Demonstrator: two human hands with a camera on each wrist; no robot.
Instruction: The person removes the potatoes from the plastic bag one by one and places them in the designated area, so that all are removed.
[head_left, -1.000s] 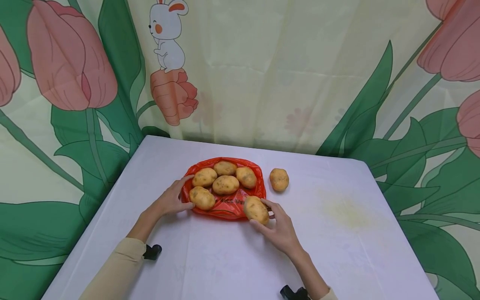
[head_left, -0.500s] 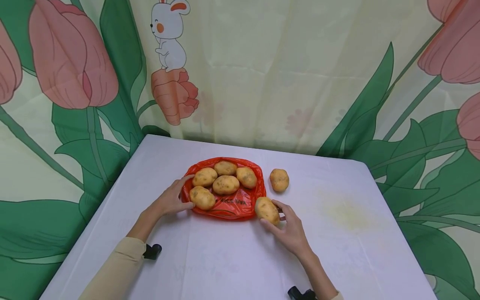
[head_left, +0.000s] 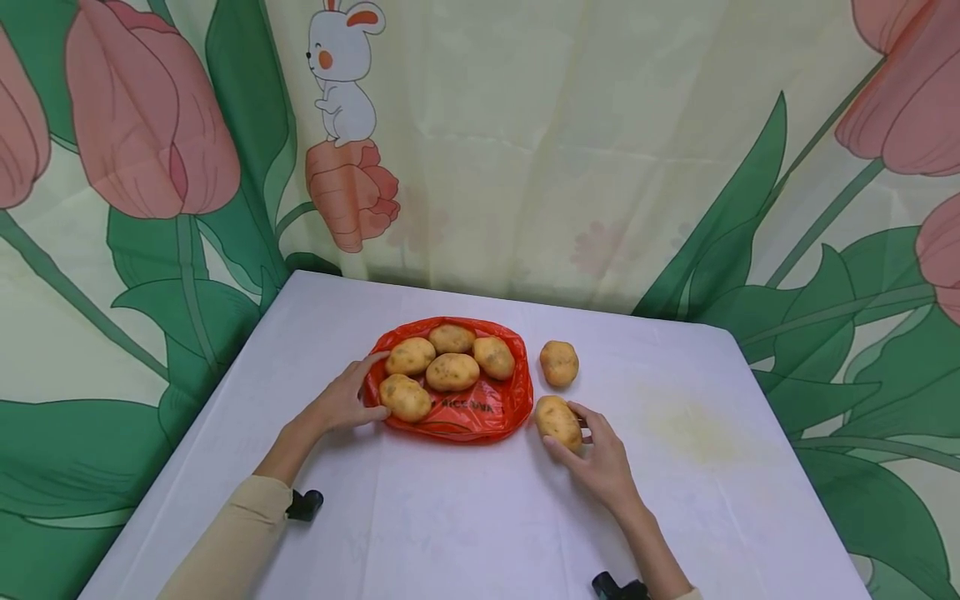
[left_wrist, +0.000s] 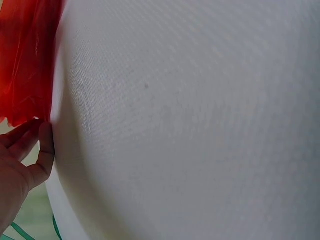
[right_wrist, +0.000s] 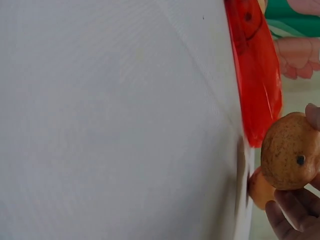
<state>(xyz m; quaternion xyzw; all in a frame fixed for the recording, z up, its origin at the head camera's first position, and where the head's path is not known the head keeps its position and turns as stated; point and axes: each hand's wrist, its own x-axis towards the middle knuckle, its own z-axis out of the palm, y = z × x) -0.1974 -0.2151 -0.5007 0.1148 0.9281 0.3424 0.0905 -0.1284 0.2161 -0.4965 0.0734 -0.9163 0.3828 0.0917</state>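
My right hand [head_left: 600, 462] grips a potato [head_left: 557, 423] between thumb and fingers, just right of the red plastic bag [head_left: 480, 421]. In the right wrist view that potato [right_wrist: 285, 150] shows a small dark spot and is held above the table surface. My left hand [head_left: 347, 398] holds the left side of the bag; in the left wrist view its fingertips [left_wrist: 46, 137] are at the bag's lower edge. Several potatoes [head_left: 452, 372] lie in the open bag, one of them close to my left thumb. Another potato [head_left: 559, 363] rests on the table beyond my right hand.
A white cloth covers the table [head_left: 450, 517], with a faint yellowish stain [head_left: 693, 429] on the right. Behind it hangs a curtain [head_left: 525, 167] printed with tulips, leaves and a rabbit. Black wrist mounts [head_left: 305, 504] sit at both wrists.
My right hand has moved right with the potato, from over the bag's front right corner to beside the bag. My left hand has stayed at the bag's left side.
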